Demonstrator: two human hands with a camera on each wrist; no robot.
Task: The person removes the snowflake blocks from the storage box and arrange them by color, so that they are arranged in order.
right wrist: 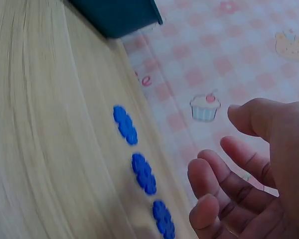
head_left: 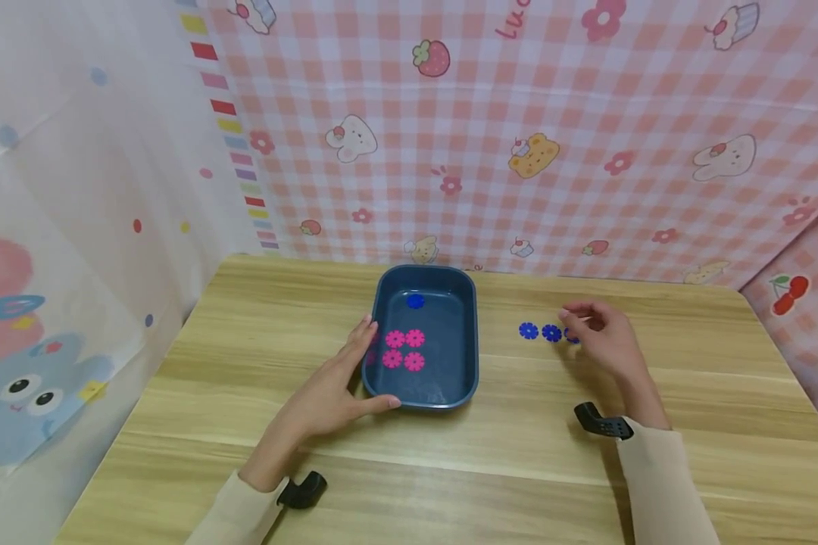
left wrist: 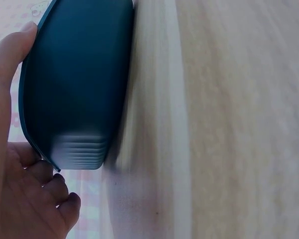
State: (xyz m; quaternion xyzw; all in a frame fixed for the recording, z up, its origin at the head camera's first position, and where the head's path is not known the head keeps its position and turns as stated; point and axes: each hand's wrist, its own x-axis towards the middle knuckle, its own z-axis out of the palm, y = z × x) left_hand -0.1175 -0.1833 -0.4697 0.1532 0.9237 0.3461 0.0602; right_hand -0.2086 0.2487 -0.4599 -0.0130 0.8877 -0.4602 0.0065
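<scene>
A dark blue rectangular tray (head_left: 443, 386) stands on the table. My left hand (head_left: 327, 390) holds its near left corner, thumb on the near rim and fingers along the left side. Inside lie several pink notched plastic discs (head_left: 414, 361) and one blue disc (head_left: 415, 301) toward the far end. To the right of the tray, three blue notched discs (head_left: 551, 333) lie in a row on the wood. My right hand (head_left: 607, 341) hovers over the rightmost one, partly hiding it. In the right wrist view, its loosely bent fingers (right wrist: 202, 174) hold nothing.
The wooden table (head_left: 518, 469) ends at the back against a pink checked cloth (head_left: 395, 174). A white printed cloth (head_left: 109, 151) hangs at the left. Black wrist mounts (head_left: 603, 424) project from the sleeves.
</scene>
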